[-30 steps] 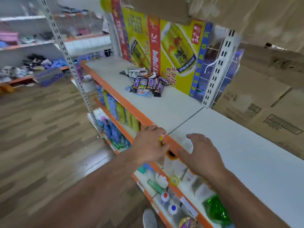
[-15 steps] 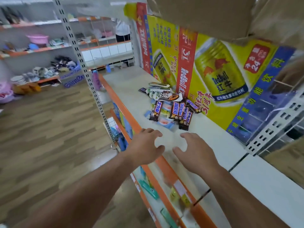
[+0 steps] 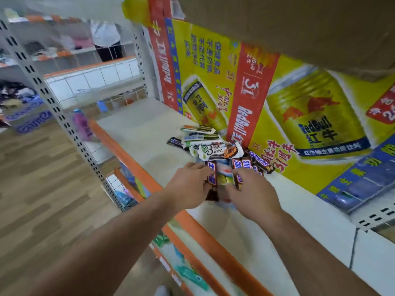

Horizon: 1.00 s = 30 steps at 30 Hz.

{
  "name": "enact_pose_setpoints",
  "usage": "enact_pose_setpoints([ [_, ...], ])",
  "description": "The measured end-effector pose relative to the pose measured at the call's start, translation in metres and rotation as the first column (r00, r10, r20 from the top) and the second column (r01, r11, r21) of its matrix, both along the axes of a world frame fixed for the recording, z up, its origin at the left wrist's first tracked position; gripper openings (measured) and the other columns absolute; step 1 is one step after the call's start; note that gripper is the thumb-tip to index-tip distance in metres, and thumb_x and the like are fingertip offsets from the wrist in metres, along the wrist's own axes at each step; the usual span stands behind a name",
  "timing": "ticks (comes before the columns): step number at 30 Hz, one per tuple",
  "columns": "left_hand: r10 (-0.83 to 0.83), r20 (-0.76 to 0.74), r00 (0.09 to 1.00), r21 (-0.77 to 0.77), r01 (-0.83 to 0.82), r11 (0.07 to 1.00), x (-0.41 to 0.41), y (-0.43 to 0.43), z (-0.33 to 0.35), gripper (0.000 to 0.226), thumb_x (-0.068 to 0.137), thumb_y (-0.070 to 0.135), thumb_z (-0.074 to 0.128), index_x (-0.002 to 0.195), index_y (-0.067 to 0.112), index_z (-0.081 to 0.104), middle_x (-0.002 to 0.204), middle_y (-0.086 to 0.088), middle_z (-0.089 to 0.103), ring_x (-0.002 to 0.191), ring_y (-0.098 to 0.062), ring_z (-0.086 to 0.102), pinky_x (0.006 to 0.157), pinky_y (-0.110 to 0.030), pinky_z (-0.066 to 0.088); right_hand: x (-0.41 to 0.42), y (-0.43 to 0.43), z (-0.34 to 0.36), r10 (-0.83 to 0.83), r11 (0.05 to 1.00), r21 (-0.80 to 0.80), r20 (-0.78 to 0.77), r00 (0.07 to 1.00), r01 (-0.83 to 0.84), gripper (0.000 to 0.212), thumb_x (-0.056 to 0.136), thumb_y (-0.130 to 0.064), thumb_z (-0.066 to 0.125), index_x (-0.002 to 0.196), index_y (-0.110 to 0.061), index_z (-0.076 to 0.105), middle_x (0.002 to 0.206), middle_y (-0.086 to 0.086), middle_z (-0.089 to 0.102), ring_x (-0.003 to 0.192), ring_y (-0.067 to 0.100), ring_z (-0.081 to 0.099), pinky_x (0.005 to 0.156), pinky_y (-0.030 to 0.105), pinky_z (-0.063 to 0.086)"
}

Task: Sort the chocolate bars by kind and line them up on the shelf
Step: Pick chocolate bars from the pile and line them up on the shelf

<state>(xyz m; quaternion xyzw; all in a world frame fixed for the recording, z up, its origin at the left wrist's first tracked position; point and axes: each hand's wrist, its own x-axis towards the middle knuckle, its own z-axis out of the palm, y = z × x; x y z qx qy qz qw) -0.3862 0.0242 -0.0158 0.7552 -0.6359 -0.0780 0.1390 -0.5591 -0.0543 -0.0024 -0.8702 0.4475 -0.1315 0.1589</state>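
Note:
A heap of chocolate bars lies on the white shelf (image 3: 147,133) against the poster. White Dove bars (image 3: 220,151) sit on top, with flat white-and-green bars (image 3: 199,129) and a dark bar (image 3: 174,142) behind them. Brown Snickers bars (image 3: 261,163) lie at the near side. My left hand (image 3: 189,188) curls its fingers round one Snickers bar (image 3: 212,181) at the heap's near left. My right hand (image 3: 253,194) pinches another Snickers bar (image 3: 237,177) between thumb and forefinger. A light blue wrapper (image 3: 224,170) shows between the two hands.
A yellow and red Red Bull poster (image 3: 310,116) backs the shelf. A cardboard box (image 3: 299,28) hangs low overhead. The shelf's orange front edge (image 3: 119,149) runs diagonally, with a white perforated post (image 3: 50,101) at left. Lower shelves hold small goods (image 3: 189,273). Wood floor lies to the left.
I have come closer to the heap. Both hands have moved forward from the shelf's front edge onto the near Snickers bars and closed their fingers on them.

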Motion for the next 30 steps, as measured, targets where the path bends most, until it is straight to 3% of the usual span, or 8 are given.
enact_pose_setpoints([
  [3, -0.311, 0.247, 0.918, 0.085, 0.299, 0.951, 0.029, -0.016, -0.003, 0.053, 0.087, 0.029, 0.050, 0.139, 0.034, 0.042, 0.149, 0.011, 0.037, 0.133, -0.018, 0.035, 0.100, -0.036, 0.041, 0.031, -0.016, 0.005, -0.055, 0.998, -0.042, 0.003, 0.998, 0.055, 0.028, 0.093, -0.034, 0.051, 0.118, -0.025, 0.061, 0.116, -0.001, 0.064, 0.104, 0.020, 0.057, 0.078, 0.034, 0.046],
  [7, -0.457, 0.378, 0.805, 0.129, 0.443, 0.887, 0.052, -0.031, -0.008, 0.055, 0.086, 0.035, 0.054, 0.139, 0.035, 0.039, 0.136, 0.010, 0.044, 0.117, -0.016, 0.034, 0.091, -0.030, 0.028, 0.064, -0.034, 0.004, -0.088, 0.996, -0.041, -0.066, 0.994, 0.085, 0.037, 0.094, -0.023, 0.051, 0.130, -0.020, 0.058, 0.130, 0.002, 0.060, 0.117, 0.025, 0.054, 0.095, 0.038, 0.046],
  [10, -0.504, 0.367, 0.782, 0.132, 0.492, 0.860, 0.068, -0.040, -0.008, 0.048, 0.086, 0.034, 0.055, 0.132, 0.032, 0.043, 0.120, 0.003, 0.047, 0.106, -0.022, 0.039, 0.090, -0.035, 0.037, 0.082, -0.046, -0.004, -0.045, 0.999, -0.026, -0.143, 0.989, 0.042, 0.049, 0.093, -0.018, 0.050, 0.143, -0.021, 0.046, 0.151, 0.000, 0.042, 0.134, 0.024, 0.042, 0.110, 0.039, 0.036],
  [13, -0.562, 0.334, 0.756, 0.113, 0.560, 0.821, 0.077, -0.043, -0.007, 0.044, 0.083, 0.031, 0.056, 0.126, 0.028, 0.046, 0.124, 0.003, 0.047, 0.105, -0.023, 0.042, 0.089, -0.037, 0.040, 0.093, -0.055, -0.008, -0.017, 1.000, -0.022, -0.272, 0.962, 0.012, 0.065, 0.091, -0.015, 0.050, 0.151, -0.027, 0.029, 0.160, -0.007, 0.024, 0.142, 0.024, 0.030, 0.113, 0.043, 0.032],
  [17, -0.604, 0.295, 0.741, 0.070, 0.613, 0.787, 0.081, -0.048, -0.009, 0.045, 0.083, 0.031, 0.057, 0.126, 0.022, 0.045, 0.125, 0.004, 0.052, 0.105, -0.023, 0.046, 0.087, -0.037, 0.041, 0.098, -0.058, -0.010, -0.057, 0.998, -0.005, -0.266, 0.962, 0.057, 0.068, 0.087, -0.018, 0.057, 0.149, -0.030, 0.033, 0.149, -0.002, 0.037, 0.125, 0.029, 0.042, 0.100, 0.043, 0.043],
  [21, -0.626, 0.329, 0.707, 0.101, 0.633, 0.767, 0.079, -0.054, -0.006, 0.051, 0.087, 0.034, 0.056, 0.136, 0.026, 0.042, 0.126, 0.003, 0.048, 0.108, -0.022, 0.043, 0.094, -0.038, 0.040, 0.097, -0.061, -0.007, -0.117, 0.992, -0.076, -0.328, 0.937, 0.097, 0.063, 0.085, -0.032, 0.067, 0.142, -0.032, 0.041, 0.132, 0.003, 0.047, 0.116, 0.029, 0.043, 0.096, 0.045, 0.044],
  [26, -0.643, 0.319, 0.697, 0.112, 0.646, 0.755, 0.076, -0.057, -0.004, 0.051, 0.083, 0.031, 0.061, 0.132, 0.030, 0.049, 0.137, 0.001, 0.042, 0.119, -0.025, 0.034, 0.096, -0.044, 0.037, 0.087, -0.056, 0.002, -0.221, 0.968, -0.190, -0.314, 0.923, 0.166, 0.037, 0.081, -0.043, 0.071, 0.109, -0.028, 0.053, 0.108, -0.001, 0.055, 0.109, 0.025, 0.046, 0.092, 0.043, 0.037],
  [30, -0.646, 0.325, 0.690, 0.145, 0.639, 0.755, 0.069, -0.058, 0.001, 0.053, 0.076, 0.025, 0.067, 0.126, 0.030, 0.051, 0.132, 0.005, 0.047, 0.121, -0.025, 0.033, 0.096, -0.042, 0.034, 0.078, -0.048, 0.010, -0.250, 0.967, -0.002, -0.192, 0.949, 0.255, 0.018, 0.086, -0.029, 0.065, 0.091, -0.029, 0.048, 0.089, -0.005, 0.063, 0.083, 0.021, 0.059, 0.079, 0.038, 0.048],
])
